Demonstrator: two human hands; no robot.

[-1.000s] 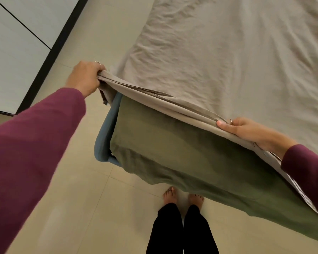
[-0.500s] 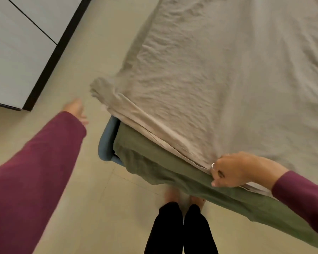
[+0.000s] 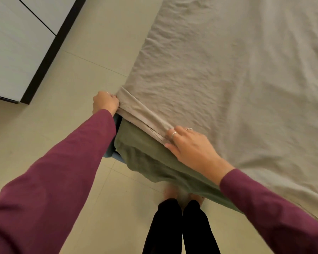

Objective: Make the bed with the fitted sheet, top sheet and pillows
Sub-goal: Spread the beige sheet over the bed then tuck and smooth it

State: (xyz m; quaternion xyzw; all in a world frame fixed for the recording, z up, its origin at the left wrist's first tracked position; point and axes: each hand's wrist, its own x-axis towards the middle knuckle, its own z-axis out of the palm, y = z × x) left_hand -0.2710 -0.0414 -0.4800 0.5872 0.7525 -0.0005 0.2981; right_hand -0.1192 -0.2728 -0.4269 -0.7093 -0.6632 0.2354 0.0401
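Note:
A wrinkled beige top sheet (image 3: 218, 85) covers the bed and ends in a folded band along the near edge. Under it an olive green sheet (image 3: 147, 153) drapes over the mattress end, and a strip of blue mattress (image 3: 111, 154) shows at the corner. My left hand (image 3: 104, 102) grips the corner of the beige sheet at the bed's left corner. My right hand (image 3: 189, 145) lies on the folded beige edge, fingers spread and pressing down where beige meets green.
Pale tiled floor (image 3: 62, 140) runs along the left side of the bed. A white cabinet with a dark edge (image 3: 17, 48) stands at the upper left. My legs in black trousers (image 3: 176, 228) stand at the foot of the bed.
My left hand, which had let go of the sheet and swung out over the floor, is back gripping its corner. My right hand went from gripping the edge to pressing flat on it.

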